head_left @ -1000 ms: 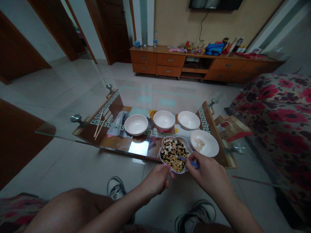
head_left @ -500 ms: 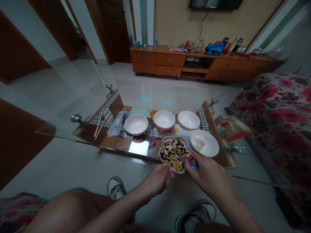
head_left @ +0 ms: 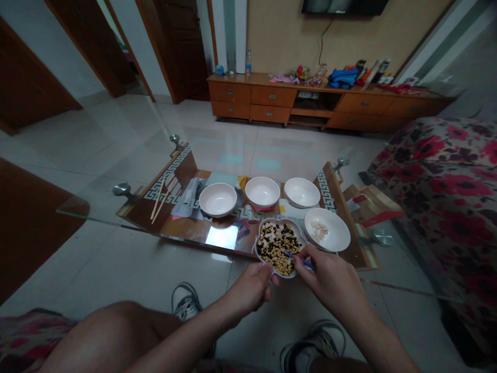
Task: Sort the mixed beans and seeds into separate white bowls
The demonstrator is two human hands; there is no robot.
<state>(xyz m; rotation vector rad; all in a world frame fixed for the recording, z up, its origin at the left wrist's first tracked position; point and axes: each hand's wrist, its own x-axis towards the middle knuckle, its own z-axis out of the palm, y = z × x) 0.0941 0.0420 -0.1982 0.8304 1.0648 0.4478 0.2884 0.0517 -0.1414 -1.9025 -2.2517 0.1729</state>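
Observation:
My left hand point(head_left: 254, 285) is closed on the near rim of a pale lilac, scalloped bowl point(head_left: 298, 228) at the glass table's front edge. Yellow beans, black beans and flat whitish seeds point(head_left: 267, 237) lie mixed inside it, the whitish ones mostly toward the far left. A slim blue-purple utensil point(head_left: 308, 263) is pinched in my right hand point(head_left: 330, 274), its tip among the beans. My fingers hide part of it, and I cannot tell its exact kind. Just right of the scalloped bowl, a round white bowl point(head_left: 339, 233) holds several whitish seeds point(head_left: 319, 230).
Three more white bowls, a left one point(head_left: 218, 201), a middle one point(head_left: 262, 192) and a right one point(head_left: 302, 192), stand behind on the glass tabletop point(head_left: 128, 140). Two wooden chopsticks point(head_left: 161, 202) lie at the left. A paper bag point(head_left: 368, 204) is at the right.
The right hand and the utensil have shifted very slightly within the scalloped bowl. My left hand keeps its grip on the rim, and the other bowls stay put.

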